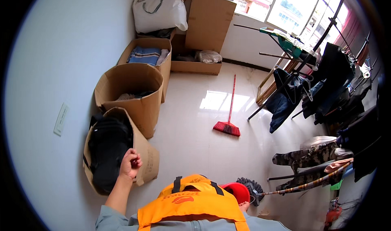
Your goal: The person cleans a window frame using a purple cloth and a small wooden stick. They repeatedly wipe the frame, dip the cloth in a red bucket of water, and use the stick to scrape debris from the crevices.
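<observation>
My left hand (131, 163) is raised in front of a cardboard box with a black bag (109, 149) in it. Its fingers are curled in and nothing shows in them. Low in the view, partly hidden by my orange apron (191, 200), my right hand (244, 206) is at the edge of a red plastic bucket (240, 190) and seems to grip it; most of its fingers are hidden. Right beside the bucket lies the grey head of a mop (251, 188). Farther off, a red broom (227, 128) lies on the pale tiled floor, its handle pointing away from me.
Open cardboard boxes (152, 113) with clothes stand along the left wall. A white sack (159, 13) rests at the back. Drying racks with dark clothes (281, 105) and hangers fill the right side. Camouflage clothing (305, 155) hangs low there. A window (293, 7) is at the back right.
</observation>
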The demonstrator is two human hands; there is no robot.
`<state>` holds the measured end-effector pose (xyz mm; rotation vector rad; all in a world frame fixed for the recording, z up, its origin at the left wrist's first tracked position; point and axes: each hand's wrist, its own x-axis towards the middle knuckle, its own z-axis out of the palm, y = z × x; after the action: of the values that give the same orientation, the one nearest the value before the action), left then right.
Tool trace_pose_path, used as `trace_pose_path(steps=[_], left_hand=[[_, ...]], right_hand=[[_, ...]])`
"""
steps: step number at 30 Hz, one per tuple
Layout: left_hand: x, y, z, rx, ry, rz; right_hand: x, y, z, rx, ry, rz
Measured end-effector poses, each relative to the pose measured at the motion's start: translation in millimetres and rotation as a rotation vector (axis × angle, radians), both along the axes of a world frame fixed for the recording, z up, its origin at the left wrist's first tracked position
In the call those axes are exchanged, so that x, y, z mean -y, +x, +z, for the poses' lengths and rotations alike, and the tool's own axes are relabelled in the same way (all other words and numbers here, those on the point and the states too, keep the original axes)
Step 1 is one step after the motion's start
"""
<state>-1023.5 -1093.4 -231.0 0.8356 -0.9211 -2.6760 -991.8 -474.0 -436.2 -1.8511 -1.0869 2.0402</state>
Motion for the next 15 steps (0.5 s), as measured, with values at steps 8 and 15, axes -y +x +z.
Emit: trace_pose_path(steps=[8, 15], left_hand=[[8.5, -266.0, 30.4, -0.198, 0.056, -0.171], [68.2, -385.8, 46.1, -0.153, 0.048, -0.055]], right_hand=[[46.0, -150.7, -88.6, 0.02, -0.122, -0.004], [36.7, -276.3, -190.3, -0.01, -0.2, -0.05]])
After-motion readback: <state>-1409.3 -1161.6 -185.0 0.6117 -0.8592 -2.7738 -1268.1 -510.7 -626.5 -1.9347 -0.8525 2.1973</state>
